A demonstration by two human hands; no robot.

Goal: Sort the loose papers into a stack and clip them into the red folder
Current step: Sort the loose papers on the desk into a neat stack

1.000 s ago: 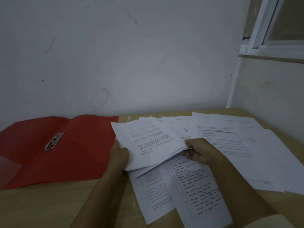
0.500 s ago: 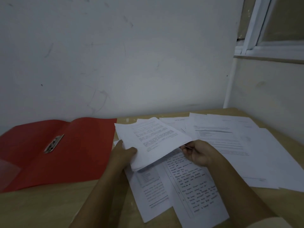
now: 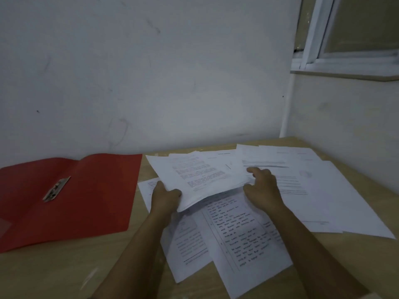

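1. While the left hand (image 3: pixel 166 197) grips the near left corner of a held bundle (image 3: pixel 198 178) of sheets, thumb on top, the bundle is lifted and tilted above the desk (image 3: pixel 64 266).
2. At the bundle's right edge sits the right hand (image 3: pixel 262 186), fingers curled. From where I stand, I cannot tell whether it pinches that edge or only touches the sheets beside it.
3. Plenty of loose papers (image 3: pixel 244 234) lie fanned under the forearms, and more sheets (image 3: pixel 323 190) spread toward the right corner, so I judge the gathering to be only partly done.
4. To do this step well, I'd slide each loose sheet under or onto the bundle one at a time, with the left grip firm so nothing fans out.
5. Once all are in, I'd tap the long edge on the desk to square them.
6. Well to the left, the red folder (image 3: pixel 86 195) lies open and flat, its metal clip (image 3: pixel 56 188) bare and waiting at the fold.
7. Thin paper bends easily, so support from both sides would help.
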